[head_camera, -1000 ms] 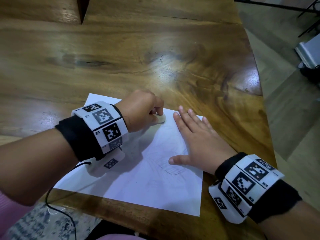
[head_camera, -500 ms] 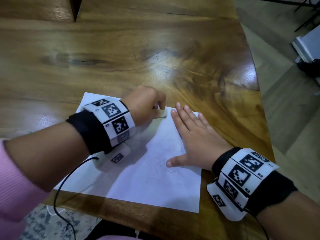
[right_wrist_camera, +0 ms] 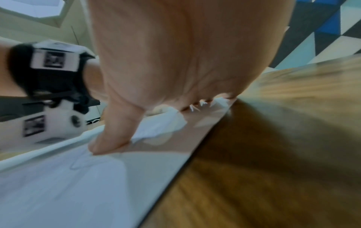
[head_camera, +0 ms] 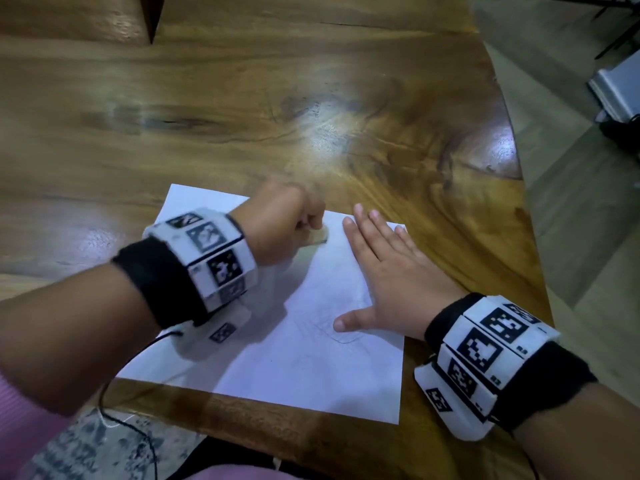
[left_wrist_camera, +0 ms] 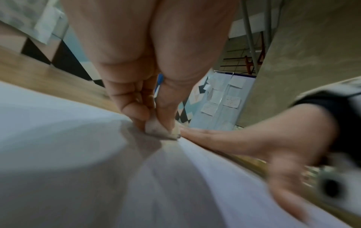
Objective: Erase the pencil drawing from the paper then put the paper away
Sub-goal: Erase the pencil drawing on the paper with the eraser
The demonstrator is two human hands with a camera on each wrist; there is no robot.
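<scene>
A white sheet of paper (head_camera: 294,368) with faint pencil lines (head_camera: 343,337) lies on the wooden table near its front edge. My left hand (head_camera: 287,226) pinches a small off-white eraser (head_camera: 317,235) and presses it on the paper near the far edge; the left wrist view shows the eraser (left_wrist_camera: 160,129) between thumb and fingers, its tip smudged grey. My right hand (head_camera: 388,271) lies flat on the paper's right side, fingers straight, thumb spread. In the right wrist view the thumb (right_wrist_camera: 113,138) presses the paper (right_wrist_camera: 58,185) beside a pencil curve.
The wooden table (head_camera: 311,116) stretches far ahead and left; its right edge curves close to my right wrist. A black cable (head_camera: 121,420) hangs from the left wristband over the front edge. Floor and a white object (head_camera: 620,88) lie to the right.
The left hand with the eraser has shifted slightly along the paper's far edge and is motion-blurred now. The right hand stays flat on the paper.
</scene>
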